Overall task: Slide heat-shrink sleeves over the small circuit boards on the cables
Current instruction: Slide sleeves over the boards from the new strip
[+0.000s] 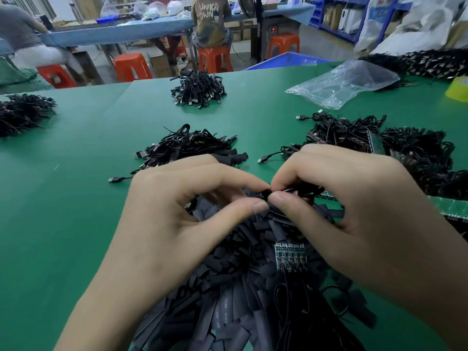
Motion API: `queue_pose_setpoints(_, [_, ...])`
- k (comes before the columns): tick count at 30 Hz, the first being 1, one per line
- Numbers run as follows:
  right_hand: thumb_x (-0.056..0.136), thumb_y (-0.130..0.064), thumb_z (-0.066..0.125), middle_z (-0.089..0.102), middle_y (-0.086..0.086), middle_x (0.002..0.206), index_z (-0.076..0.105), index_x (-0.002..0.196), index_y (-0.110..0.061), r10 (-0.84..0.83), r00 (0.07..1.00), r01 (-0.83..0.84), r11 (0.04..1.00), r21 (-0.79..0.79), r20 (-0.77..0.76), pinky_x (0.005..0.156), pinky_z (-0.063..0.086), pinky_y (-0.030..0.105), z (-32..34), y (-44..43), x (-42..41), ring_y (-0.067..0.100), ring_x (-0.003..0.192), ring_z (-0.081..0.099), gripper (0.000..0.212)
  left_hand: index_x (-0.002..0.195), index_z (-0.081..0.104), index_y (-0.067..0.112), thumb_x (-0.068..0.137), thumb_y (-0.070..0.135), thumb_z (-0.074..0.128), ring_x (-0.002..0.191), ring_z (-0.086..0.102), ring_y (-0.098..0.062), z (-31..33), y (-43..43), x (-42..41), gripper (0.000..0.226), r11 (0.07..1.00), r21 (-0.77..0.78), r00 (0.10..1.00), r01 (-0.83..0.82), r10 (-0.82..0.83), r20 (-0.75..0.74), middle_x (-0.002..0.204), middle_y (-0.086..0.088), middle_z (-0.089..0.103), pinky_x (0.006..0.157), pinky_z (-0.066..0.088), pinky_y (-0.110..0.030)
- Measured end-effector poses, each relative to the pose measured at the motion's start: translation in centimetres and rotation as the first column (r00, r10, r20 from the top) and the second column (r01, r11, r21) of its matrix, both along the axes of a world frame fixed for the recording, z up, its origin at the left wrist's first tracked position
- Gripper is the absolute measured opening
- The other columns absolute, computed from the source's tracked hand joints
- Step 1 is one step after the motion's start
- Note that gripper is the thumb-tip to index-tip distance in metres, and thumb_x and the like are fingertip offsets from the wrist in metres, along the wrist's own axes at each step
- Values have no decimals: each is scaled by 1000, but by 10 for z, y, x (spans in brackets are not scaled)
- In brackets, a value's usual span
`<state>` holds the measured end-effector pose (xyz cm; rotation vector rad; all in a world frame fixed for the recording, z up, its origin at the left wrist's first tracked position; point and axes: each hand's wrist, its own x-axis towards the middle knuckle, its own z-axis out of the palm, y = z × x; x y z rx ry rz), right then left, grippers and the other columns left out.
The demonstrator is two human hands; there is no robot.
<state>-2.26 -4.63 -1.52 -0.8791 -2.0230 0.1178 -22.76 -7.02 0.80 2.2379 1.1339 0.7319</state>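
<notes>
My left hand [177, 219] and my right hand [354, 211] meet fingertip to fingertip above a heap of flat black heat-shrink sleeves [240, 287]. Between the thumbs and forefingers sits a small black sleeve [266, 193], pinched by my left hand. My right hand pinches a black cable end [304, 191] that points into that sleeve; the board on it is hidden by my fingers. A green panel of small circuit boards [291, 257] lies on the sleeve heap below my right hand.
Bundles of black USB cables lie on the green table: one ahead [190, 148], one farther back [198, 89], one far left [22, 112], a large one with boards at right [379, 143]. A clear plastic bag [347, 82] lies at back right. People sit at a bench beyond.
</notes>
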Motion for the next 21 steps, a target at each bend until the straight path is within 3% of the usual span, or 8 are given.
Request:
queue_pose_setpoints(1, [89,-32,56,49,-14,76,54,84,-31,6,1000,-7,1000,-18,-1,73,43,17,-1,0,1,4,73,51,5,91,72,37,80,62,71,73,67,9,4,10,4,27,993,22,992,-113,112,50,72,25,70,75,46,-9])
queue_pose_setpoints(6, [93,-46,55,54,-15,79,57,88,-37,-29,998,33,996,-81,52,69,50,36,-4,-3,9,8,78,60,10,96,76,39,73,56,68,85,74,-5,-7,10,0,30,992,20,972,-123,116,206,82,16,76,78,54,-14])
queue_pose_setpoints(9, [90,-41,58,56,-20,78,63,88,-36,18,999,-21,995,-99,-28,74,48,15,-6,-5,9,1,82,61,7,88,77,47,69,54,79,79,73,-9,-8,6,-1,20,996,7,952,-90,84,293,82,13,76,73,52,-11])
queue_pose_setpoints(14, [97,-48,56,60,-21,88,62,93,-41,56,997,-47,988,-149,53,69,48,28,-2,-5,18,8,85,64,10,85,76,28,78,32,85,64,65,-9,-7,-3,6,11,993,99,926,-70,27,378,75,4,71,64,52,-17])
queue_pose_setpoints(21, [98,-46,56,60,-24,88,64,94,-40,90,994,-80,985,-150,65,69,47,22,-2,-6,20,5,86,65,11,86,72,21,79,20,85,64,60,-19,-6,-3,8,15,999,-10,913,33,-27,408,75,-6,68,64,51,-20])
